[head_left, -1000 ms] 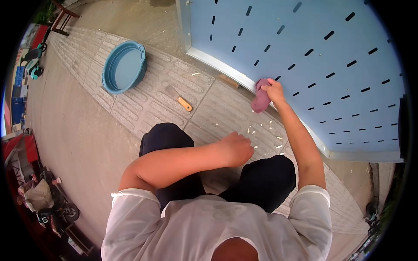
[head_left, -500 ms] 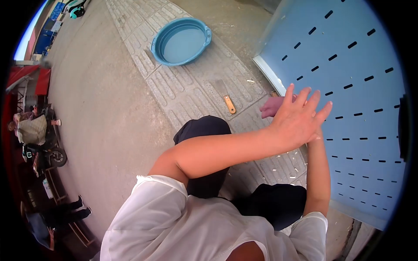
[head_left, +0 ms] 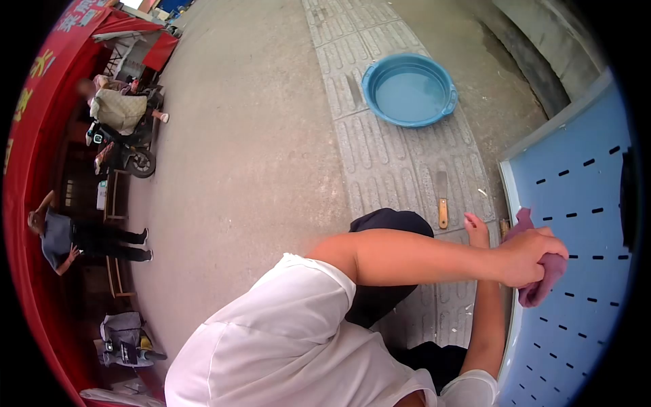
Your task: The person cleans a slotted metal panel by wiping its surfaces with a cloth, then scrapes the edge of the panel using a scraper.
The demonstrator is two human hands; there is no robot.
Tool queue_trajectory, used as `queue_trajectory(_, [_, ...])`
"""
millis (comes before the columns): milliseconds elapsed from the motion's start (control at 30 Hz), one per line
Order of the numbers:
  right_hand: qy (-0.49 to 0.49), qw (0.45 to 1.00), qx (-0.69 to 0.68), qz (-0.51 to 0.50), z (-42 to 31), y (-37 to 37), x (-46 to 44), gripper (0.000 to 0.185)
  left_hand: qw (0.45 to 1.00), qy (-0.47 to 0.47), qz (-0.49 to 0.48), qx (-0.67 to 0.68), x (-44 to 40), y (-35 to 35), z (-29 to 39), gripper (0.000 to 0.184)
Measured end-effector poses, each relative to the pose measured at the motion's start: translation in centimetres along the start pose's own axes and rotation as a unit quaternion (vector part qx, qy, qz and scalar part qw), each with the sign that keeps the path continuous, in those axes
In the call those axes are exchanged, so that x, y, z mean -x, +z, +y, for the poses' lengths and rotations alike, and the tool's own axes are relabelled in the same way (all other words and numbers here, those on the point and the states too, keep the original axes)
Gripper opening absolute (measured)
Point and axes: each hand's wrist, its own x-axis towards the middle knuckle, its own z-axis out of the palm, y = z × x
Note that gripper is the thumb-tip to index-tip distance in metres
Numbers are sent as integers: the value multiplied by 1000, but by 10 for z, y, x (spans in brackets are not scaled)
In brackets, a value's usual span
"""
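Note:
My left hand (head_left: pixel 525 258) reaches across my body, fingers wrapped round a mauve cloth (head_left: pixel 542 288). The cloth lies against a blue slotted panel (head_left: pixel 583 224) on the right. Behind my left forearm, my right hand (head_left: pixel 478 229) shows only in part; its visible fingers stretch out with nothing in them. A putty knife (head_left: pixel 443 211) with a wooden handle lies on the paving near my right hand. Farther off stands a blue plastic basin (head_left: pixel 410 91), which appears to hold water.
Ribbed paving slabs (head_left: pixel 380 159) run beside my knees. A concrete ledge (head_left: pixel 556 47) rises beyond the panel. To the left, across the pavement, a person (head_left: pixel 57 237) stands near a bench (head_left: pixel 116 271), and another person sits at a motorbike (head_left: pixel 139 159) under a red awning (head_left: pixel 30 149).
My left hand was spread open with the cloth partly behind it; now it grips the cloth at the panel. My right hand now shows apart from it. The view has swung left.

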Motion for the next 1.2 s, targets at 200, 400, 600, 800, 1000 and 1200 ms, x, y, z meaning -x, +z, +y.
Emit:
queue_trajectory(200, [-17, 941, 335, -38, -33, 100, -5, 27, 846, -287, -6, 450, -4, -6, 5, 49])
queue_trajectory(400, [35, 943, 328, -45, -13, 76, 20, 24, 767, -311, -89, 554, 0, -3, 10, 44])
queue_trajectory(600, [152, 978, 123, 65, 0, 50, 60, 21, 688, -347, -99, 630, 2, 15, 3, 41])
queue_trajectory(800, [248, 952, -174, 48, -23, 29, 59, 24, 637, -358, -92, 677, 6, 27, 2, 36])
queue_trajectory(1000, [265, 869, -418, 10, -22, 31, 52, 24, 638, -343, -82, 685, 4, 43, 7, 47])
queue_trajectory(1200, [232, 854, -466, 1, -16, 29, 50, 14, 629, -328, -99, 697, 3, 53, 19, 42])
